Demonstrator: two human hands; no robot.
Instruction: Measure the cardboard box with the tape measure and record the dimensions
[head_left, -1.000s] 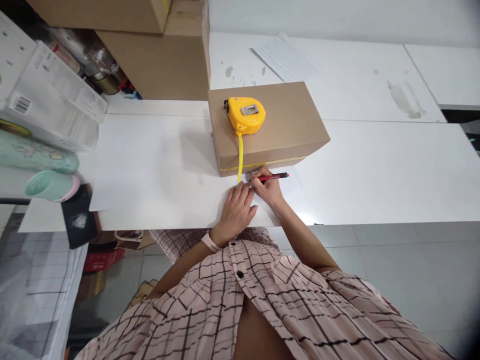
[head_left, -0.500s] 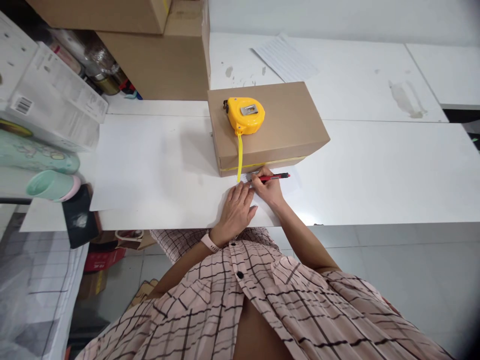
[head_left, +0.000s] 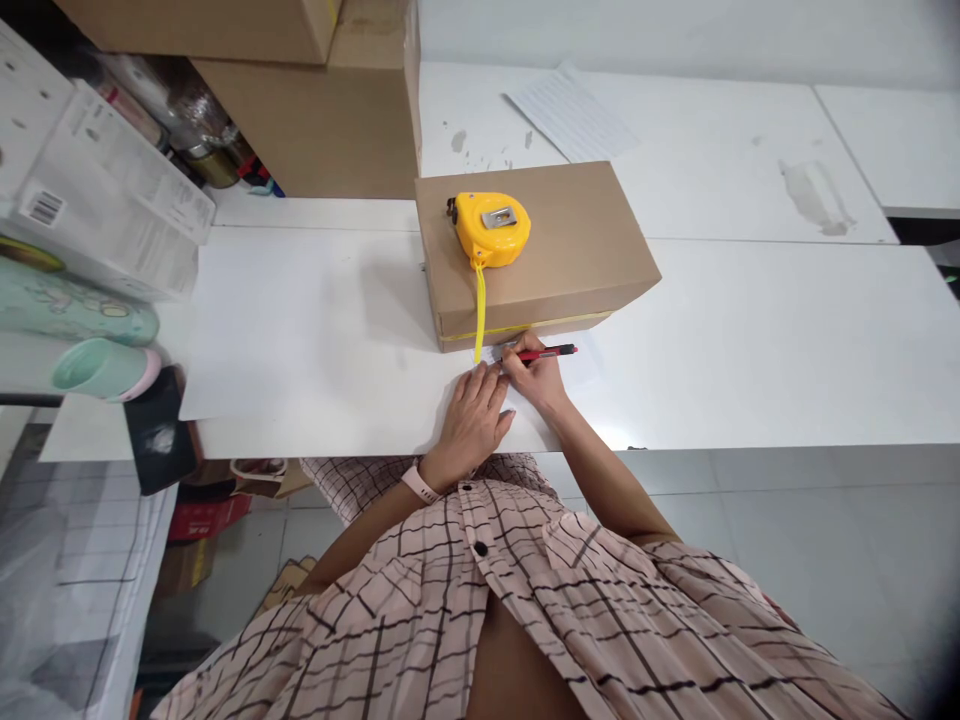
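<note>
My right hand is closed around a red and black pen, its tip low over a piece of white paper on the table. Flat on that paper lies my left hand, fingers stretched out, their tips close to the pen. Just beyond both hands stands a closed brown cardboard box. On its top rests a yellow tape measure with a metal clip; its yellow wrist strap hangs down over the box's front. My hands cover much of the paper.
At the left edge of the white table are a mint green cup, a dark phone and a white carton. Larger cardboard boxes are stacked at the back left. A printed sheet lies behind the box.
The pen has tilted very slightly in my right hand. My left hand, the box and the tape measure stay where they were.
</note>
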